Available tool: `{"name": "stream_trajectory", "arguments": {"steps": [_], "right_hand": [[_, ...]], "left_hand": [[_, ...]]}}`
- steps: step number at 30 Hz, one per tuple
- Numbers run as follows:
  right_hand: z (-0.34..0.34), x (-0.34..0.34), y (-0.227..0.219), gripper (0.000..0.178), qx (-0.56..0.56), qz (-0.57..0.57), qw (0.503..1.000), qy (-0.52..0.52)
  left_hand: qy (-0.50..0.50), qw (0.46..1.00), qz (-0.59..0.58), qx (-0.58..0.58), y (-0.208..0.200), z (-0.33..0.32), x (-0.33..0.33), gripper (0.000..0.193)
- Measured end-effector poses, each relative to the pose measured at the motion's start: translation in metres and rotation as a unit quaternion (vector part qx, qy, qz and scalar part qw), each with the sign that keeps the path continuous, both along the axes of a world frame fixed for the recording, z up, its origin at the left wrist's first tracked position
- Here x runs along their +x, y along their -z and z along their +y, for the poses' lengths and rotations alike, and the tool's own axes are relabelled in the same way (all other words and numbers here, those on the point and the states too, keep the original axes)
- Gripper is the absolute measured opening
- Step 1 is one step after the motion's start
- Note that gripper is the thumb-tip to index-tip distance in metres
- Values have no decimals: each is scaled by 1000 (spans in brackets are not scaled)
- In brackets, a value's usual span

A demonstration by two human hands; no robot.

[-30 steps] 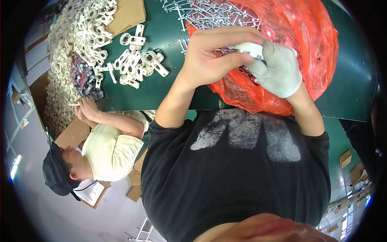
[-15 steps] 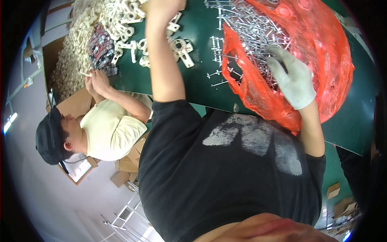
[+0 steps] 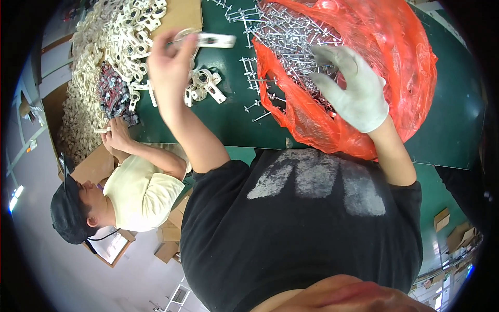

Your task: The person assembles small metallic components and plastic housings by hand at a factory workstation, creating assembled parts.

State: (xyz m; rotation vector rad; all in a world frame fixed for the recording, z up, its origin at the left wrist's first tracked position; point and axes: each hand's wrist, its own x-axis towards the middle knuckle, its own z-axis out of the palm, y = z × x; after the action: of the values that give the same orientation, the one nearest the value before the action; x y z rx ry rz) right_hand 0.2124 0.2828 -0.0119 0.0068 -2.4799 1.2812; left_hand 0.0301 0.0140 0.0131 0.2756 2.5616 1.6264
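Observation:
My bare left hand (image 3: pixel 170 62) is closed on a white plastic part with a ring end and a flat arm (image 3: pixel 221 40), held over the table's far side. My right hand (image 3: pixel 358 93), in a pale glove, hovers over a heap of thin silvery metal pins (image 3: pixel 296 41). Its thumb and fingers are apart, and I see nothing between them. The pins spill from a red plastic bag (image 3: pixel 400 67), and several with crossbars lie along its left edge. A few more white plastic parts (image 3: pixel 205 86) lie on the green table, below my left hand.
At the left, white ringed parts (image 3: pixel 130 39) form a large pile beside a mound of small dark-and-red pieces (image 3: pixel 115 91). A co-worker in a cap and pale shirt (image 3: pixel 138 192) handles a small white piece there. Cardboard (image 3: pixel 182 13) lies at the far edge of the green table (image 3: pixel 452 119).
My left hand has come back from the far edge, and a white plastic part now shows in it. My right hand stays over the pins, its fingers spread wider. The whole view has shifted.

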Motion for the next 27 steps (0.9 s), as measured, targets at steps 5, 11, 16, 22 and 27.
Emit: {"name": "stream_trajectory", "arguments": {"steps": [5, 11, 16, 22, 27], "right_hand": [[3, -5, -4, 34, 91, 34, 993, 61], [7, 7, -6, 25, -183, -81, 965, 170], [8, 9, -21, 25, -251, -121, 946, 166], [8, 7, -22, 26, -235, -123, 953, 150], [11, 7, -15, 25, -225, -132, 950, 169]], "left_hand": [[280, 949, -133, 50, -11, 103, 66, 34], [273, 950, -132, 71, 26, 143, 37, 28], [260, 901, 329, -111, 65, 166, 16, 21], [314, 884, 272, -215, 39, 190, 16, 30], [281, 902, 231, -233, 26, 191, 23, 30]]}}
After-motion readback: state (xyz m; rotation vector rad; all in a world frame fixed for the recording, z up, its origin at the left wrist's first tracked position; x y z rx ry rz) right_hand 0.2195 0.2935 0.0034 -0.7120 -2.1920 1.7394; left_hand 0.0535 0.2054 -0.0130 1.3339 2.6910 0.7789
